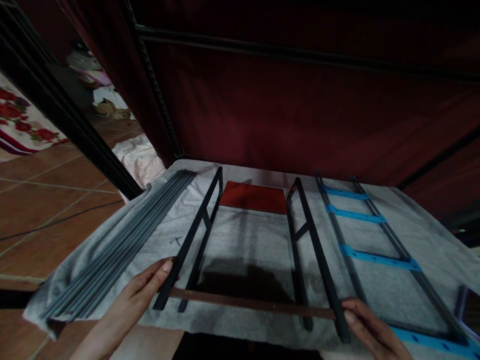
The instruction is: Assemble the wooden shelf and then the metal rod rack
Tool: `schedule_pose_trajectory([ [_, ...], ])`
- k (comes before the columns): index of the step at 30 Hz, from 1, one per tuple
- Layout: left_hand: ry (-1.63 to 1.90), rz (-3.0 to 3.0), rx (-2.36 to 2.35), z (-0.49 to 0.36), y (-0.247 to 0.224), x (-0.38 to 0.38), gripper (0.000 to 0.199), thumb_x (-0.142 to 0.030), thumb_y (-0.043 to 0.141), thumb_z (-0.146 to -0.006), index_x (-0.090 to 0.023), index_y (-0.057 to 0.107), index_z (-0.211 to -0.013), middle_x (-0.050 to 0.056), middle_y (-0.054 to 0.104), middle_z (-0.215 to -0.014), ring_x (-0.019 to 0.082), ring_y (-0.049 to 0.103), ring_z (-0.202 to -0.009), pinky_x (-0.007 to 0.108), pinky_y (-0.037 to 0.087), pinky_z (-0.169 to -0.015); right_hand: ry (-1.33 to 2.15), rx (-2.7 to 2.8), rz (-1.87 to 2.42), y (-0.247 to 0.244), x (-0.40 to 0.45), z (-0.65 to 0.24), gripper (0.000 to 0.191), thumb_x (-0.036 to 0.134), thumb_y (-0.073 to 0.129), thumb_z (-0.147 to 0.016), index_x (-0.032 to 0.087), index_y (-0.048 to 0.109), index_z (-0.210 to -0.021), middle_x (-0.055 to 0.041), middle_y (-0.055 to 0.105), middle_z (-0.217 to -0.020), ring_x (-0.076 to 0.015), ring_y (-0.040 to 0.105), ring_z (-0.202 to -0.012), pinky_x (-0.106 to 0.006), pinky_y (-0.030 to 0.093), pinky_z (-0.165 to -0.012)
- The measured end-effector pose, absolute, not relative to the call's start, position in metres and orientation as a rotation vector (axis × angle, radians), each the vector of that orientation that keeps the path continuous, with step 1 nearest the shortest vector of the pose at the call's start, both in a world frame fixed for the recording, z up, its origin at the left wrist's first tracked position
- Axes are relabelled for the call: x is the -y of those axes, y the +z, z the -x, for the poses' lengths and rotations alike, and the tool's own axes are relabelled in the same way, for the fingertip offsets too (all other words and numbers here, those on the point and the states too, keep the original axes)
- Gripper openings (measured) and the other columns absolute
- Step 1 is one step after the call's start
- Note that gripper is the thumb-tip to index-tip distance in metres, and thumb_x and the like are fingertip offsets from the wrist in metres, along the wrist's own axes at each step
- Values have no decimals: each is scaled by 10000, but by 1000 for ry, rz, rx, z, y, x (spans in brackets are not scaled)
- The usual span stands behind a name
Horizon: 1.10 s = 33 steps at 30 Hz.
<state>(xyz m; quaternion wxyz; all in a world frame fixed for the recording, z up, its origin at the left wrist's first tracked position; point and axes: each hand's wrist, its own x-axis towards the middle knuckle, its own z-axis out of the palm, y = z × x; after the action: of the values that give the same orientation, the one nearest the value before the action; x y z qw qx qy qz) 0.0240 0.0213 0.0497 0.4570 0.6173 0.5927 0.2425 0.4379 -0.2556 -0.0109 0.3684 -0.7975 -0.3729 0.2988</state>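
Observation:
Two black metal side frames stand upright on the grey cloth, joined near my body by a brown board (251, 303) seen edge-on. My left hand (148, 280) grips the left side frame (195, 225) near its close end, thumb on top. My right hand (371, 325) holds the right side frame (318, 250) at its close end, fingers against the outer face. Each frame has two long bars with a short crosspiece. Between their far ends an orange-red panel (253, 196) lies on the cloth. Some small metal hardware (175, 242) rests left of the left frame.
A bundle of several grey tubes (127, 240) lies at the left on the grey cloth (240, 235). To the right is a rack of dark tubes with blue crossbars (378, 257). A dark red fabric wall (262, 115) closes the far side. A phone-like object (468, 310) sits at the right edge.

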Motion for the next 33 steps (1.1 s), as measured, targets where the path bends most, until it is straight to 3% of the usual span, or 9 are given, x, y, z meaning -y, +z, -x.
schedule_pose_trajectory([
  [3,687,-1445,-1476,-24,51,-36,601,-682,579,-772,-220,665,-1147,88,693,-1220,297,666,-1083,440,525,-990,776,973,2072,8,240,-456,392,587,618,-816,265,727,-1011,-45,753,-1034,-249,703,-1002,-274,586,-853],
  [7,847,-1445,-1419,-35,57,-63,601,-626,625,-774,-210,599,-1206,98,623,-1312,302,594,-1195,458,478,-1043,477,1018,2077,43,190,-481,390,601,599,-821,269,698,-1001,-41,735,-1006,-244,687,-978,-313,575,-847],
  [11,890,-1521,-1318,-58,65,-92,567,-565,654,-777,-209,592,-1213,93,594,-1350,297,547,-1251,464,399,-1115,399,1242,1907,82,102,-495,327,541,580,-861,260,668,-1006,-45,711,-1032,-233,665,-978,-356,539,-892],
  [15,838,-1582,-1207,-80,58,-121,573,-547,656,-775,-195,573,-1220,117,559,-1389,282,523,-1280,428,415,-1101,427,1550,1811,97,-11,-492,254,430,541,-884,238,662,-998,-53,713,-1027,-225,658,-956,-355,531,-870],
  [20,732,-1601,-1161,-94,30,-147,687,-567,657,-743,-180,525,-1295,149,517,-1436,288,552,-1253,445,456,-1057,521,1985,2059,62,-137,-466,258,267,464,-931,197,648,-1098,-72,697,-1150,-194,640,-1006,-288,484,-874],
  [24,693,-1628,-1161,-99,22,-146,607,-539,578,-806,-212,554,-1317,106,608,-1363,276,578,-1238,423,461,-1060,447,2054,2169,11,-202,-449,251,189,465,-930,146,658,-1084,-117,681,-1167,-214,609,-1067,-281,433,-909],
  [29,737,-1697,-1194,-101,25,-142,583,-505,562,-820,-227,584,-1333,68,646,-1334,281,525,-1316,407,415,-1115,400,2033,2321,-44,-244,-451,284,200,445,-958,118,642,-1145,-172,647,-1219,-240,603,-1104,-302,427,-910],
  [33,717,-1682,-1182,-99,19,-142,608,-510,547,-841,-231,550,-1381,59,602,-1394,277,484,-1356,409,381,-1143,381,2047,2375,-61,-258,-460,286,243,450,-961,129,663,-1113,-179,646,-1203,-260,603,-1102,-327,436,-906],
])
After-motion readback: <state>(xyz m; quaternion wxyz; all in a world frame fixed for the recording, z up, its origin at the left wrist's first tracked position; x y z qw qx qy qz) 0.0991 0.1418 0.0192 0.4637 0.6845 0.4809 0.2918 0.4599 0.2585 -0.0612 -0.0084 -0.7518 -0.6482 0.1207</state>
